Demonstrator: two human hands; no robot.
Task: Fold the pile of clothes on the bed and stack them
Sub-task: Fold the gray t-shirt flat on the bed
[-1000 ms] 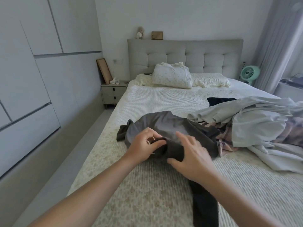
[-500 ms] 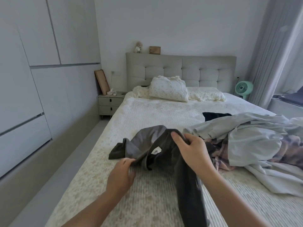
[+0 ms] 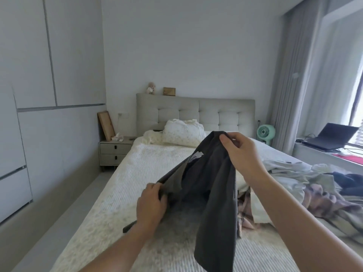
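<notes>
Nearest to me, my two forearms reach forward over the bed (image 3: pixel 121 185), whose pale ribbed cover fills the lower part of the view. My left hand (image 3: pixel 151 205) is low and near, its fingers curled round one edge of a dark grey garment (image 3: pixel 208 189), just above the cover. My right hand (image 3: pixel 240 152) is higher, farther and to the right, pinching another part of the same edge between thumb and fingers. Both hands are gripping cloth; neither is free.

The garment hangs in the air between them. Its held edge runs on a slant, from low near left up to high far right. A small white label (image 3: pixel 197 156) shows inside it, close to the upper hand. The rest droops down toward me in a long strip, its lower end dangling out of view at the bottom edge. I judge this to be the opening-out step before the first fold. What matters next is that slant: the right hand is well above the left, so the edge would need levelling before the cloth is laid flat.

To the right, just beyond my right forearm, lies the pile of clothes (image 3: pixel 306 185), pale blue, pink plaid and dark pieces tangled together, still unfolded. I see no folded stack yet.

Farther off are a pillow (image 3: pixel 184 132) and the grey padded headboard (image 3: pixel 196 112).
</notes>
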